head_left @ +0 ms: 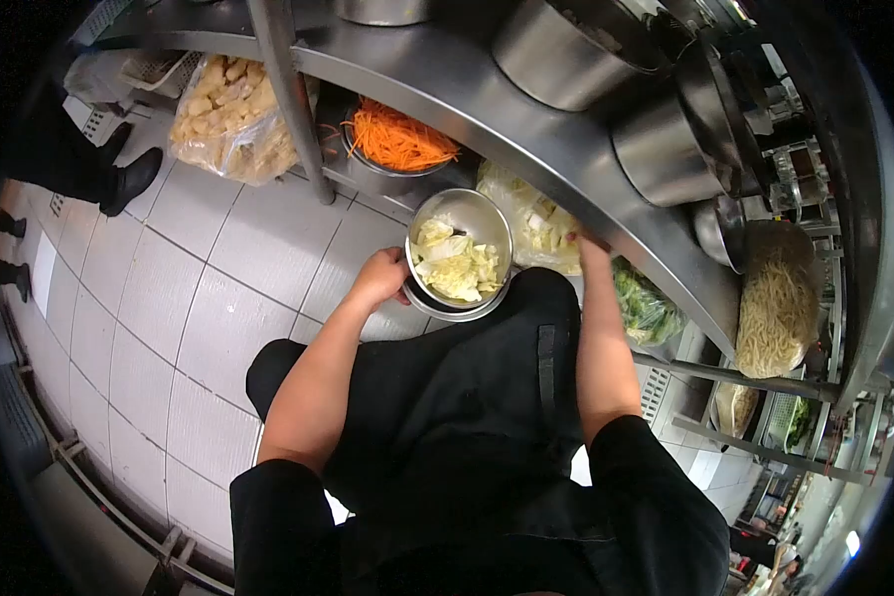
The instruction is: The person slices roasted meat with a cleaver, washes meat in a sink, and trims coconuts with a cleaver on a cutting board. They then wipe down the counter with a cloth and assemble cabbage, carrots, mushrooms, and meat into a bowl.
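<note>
My left hand (379, 278) grips the side of a steel bowl (479, 209) holding pieces of chopped cabbage (457, 268). Another metal rim (457, 315) shows just beneath that bowl. Under the counter edge, my right hand (588, 248) reaches to a clear plastic bag of chopped cabbage (531, 223). Most of its fingers are hidden there, so their grip cannot be made out. A bowl of shredded carrot (402, 137) sits on the low shelf, left of the cabbage bag. Beside my right forearm lies a bag of green leafy vegetables (646, 303).
A steel counter (447, 74) curves overhead, bearing large pots (566, 60) and a bag of noodles (780, 308). A metal leg (293, 109) stands near a bag of pale yellowish pieces (233, 114). Another person's black shoes (134, 179) are on the tiled floor (199, 288) at left.
</note>
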Motion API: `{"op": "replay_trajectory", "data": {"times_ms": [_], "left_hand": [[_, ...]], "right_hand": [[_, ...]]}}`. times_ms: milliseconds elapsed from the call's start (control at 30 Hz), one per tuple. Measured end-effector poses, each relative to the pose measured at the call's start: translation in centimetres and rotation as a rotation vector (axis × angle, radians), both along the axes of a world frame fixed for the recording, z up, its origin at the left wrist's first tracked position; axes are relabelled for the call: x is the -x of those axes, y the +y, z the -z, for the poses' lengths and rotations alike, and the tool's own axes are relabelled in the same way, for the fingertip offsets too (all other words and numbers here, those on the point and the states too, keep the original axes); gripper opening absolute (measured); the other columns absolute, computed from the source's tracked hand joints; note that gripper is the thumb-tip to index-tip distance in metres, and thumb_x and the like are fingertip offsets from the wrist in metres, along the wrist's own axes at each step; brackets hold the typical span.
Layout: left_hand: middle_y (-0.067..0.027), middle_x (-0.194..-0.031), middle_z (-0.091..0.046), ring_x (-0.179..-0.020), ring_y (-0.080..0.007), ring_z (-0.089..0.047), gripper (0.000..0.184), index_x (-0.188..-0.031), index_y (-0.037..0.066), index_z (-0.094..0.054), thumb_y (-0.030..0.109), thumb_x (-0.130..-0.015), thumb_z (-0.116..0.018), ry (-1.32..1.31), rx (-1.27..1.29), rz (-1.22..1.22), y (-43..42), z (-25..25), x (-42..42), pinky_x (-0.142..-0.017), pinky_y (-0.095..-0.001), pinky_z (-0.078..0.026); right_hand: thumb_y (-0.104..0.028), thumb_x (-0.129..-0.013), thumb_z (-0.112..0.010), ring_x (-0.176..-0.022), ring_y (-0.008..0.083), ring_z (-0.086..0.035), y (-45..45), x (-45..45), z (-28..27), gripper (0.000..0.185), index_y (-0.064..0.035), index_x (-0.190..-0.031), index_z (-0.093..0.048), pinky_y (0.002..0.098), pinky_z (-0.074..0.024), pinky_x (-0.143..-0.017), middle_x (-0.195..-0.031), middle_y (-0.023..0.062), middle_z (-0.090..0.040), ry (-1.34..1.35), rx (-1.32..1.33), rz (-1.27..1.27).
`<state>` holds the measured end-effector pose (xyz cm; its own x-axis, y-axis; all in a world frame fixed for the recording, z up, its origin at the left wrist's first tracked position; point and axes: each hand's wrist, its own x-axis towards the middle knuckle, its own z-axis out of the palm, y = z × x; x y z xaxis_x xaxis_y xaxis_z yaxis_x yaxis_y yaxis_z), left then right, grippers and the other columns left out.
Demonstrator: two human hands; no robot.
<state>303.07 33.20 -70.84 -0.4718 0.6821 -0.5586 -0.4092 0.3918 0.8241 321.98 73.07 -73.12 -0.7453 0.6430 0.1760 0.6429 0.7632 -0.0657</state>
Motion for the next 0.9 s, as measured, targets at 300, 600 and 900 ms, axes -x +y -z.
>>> {"op": "replay_trajectory", "data": {"times_ms": [300,600,900], "left_hand": [[-0.0164,-0.09,-0.07,-0.062,-0.0243,-0.068,0.034,-0.118,-0.008,-0.06,0.017,-0.096,-0.054,-0.032,-0.045,0.005,0.3,-1.0,-0.9,-0.053,-0.0358,-0.059],[-0.016,-0.095,-0.071,-0.071,-0.0245,-0.07,0.029,-0.115,-0.006,-0.062,0.014,-0.096,-0.053,0.044,-0.002,-0.115,-4.7,-2.7,0.0,-0.056,-0.0374,-0.06],[-0.0175,-0.1,-0.071,-0.074,-0.0261,-0.07,0.032,-0.12,-0.007,-0.06,0.012,-0.096,-0.052,0.037,0.023,-0.232,-7.1,-3.4,0.5,-0.057,-0.0379,-0.06]], "right_hand": [[-0.029,-0.092,-0.072,-0.078,0.0162,-0.068,-23.1,5.0,-15.9,0.033,-0.015,-0.121,-0.067,0.0322,-0.057,-0.067,-0.114,0.008,-0.068,0.183,1.097,-0.051],[-0.034,-0.095,-0.063,-0.125,0.0365,-0.055,-21.7,22.1,-14.2,0.048,-0.0151,-0.138,-0.056,0.0442,-0.0464,-0.102,-0.138,0.0175,-0.058,0.139,0.327,-0.354],[-0.028,-0.099,-0.059,-0.109,0.026,-0.062,-17.0,27.6,-7.3,0.034,-0.0088,-0.127,-0.058,0.0359,-0.0529,-0.087,-0.118,0.0108,-0.064,0.423,0.267,-0.516]]}}
